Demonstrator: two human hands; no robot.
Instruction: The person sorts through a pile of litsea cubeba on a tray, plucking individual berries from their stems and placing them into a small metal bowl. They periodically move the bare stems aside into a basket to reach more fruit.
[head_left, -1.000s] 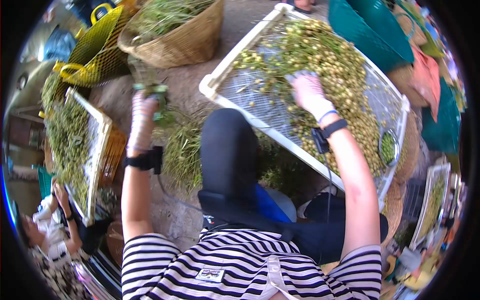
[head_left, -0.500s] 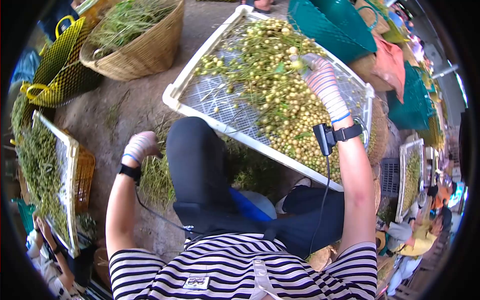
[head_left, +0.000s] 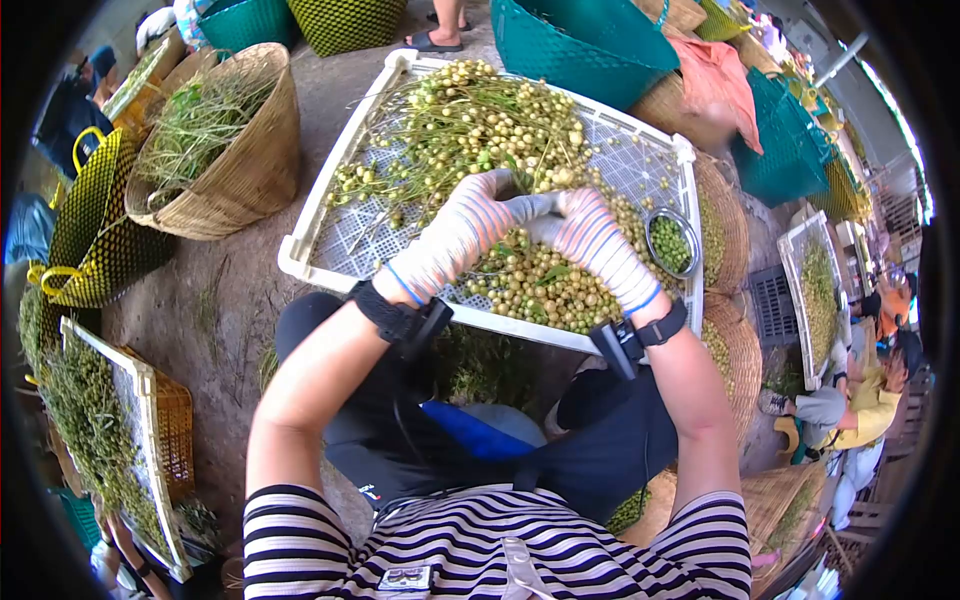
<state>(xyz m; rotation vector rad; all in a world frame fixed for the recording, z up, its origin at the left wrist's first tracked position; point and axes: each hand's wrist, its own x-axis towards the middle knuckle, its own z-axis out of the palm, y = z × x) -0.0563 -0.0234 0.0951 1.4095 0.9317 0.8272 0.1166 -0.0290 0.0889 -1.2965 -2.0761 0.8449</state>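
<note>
A white slatted tray [head_left: 345,285] lies before my knees, heaped with small round yellow-green fruits [head_left: 570,295] and fruit-bearing stems [head_left: 470,110]. Over its middle, my left hand [head_left: 475,225] and my right hand [head_left: 598,240] meet, both in striped white gloves with grey fingertips. The fingers of each are bent inward and pinched together just above the fruits. What lies between the fingertips is hidden by the gloves. At the tray's right side, close to my right wrist, sits a round metal bowl [head_left: 672,244] of smaller green fruits.
Left stands a woven basket [head_left: 225,170] of stalks beside a yellow-black mesh basket [head_left: 95,225]. Another loaded tray [head_left: 140,440] rests on an orange crate [head_left: 175,430]. Teal baskets [head_left: 590,50] stand behind my tray. Wicker baskets [head_left: 735,340] line its right side. Other people work at both edges.
My left hand has come up from beside my knee to the tray. My right hand has drawn back towards me to meet it. The view has shifted, bringing the metal bowl into fuller sight.
</note>
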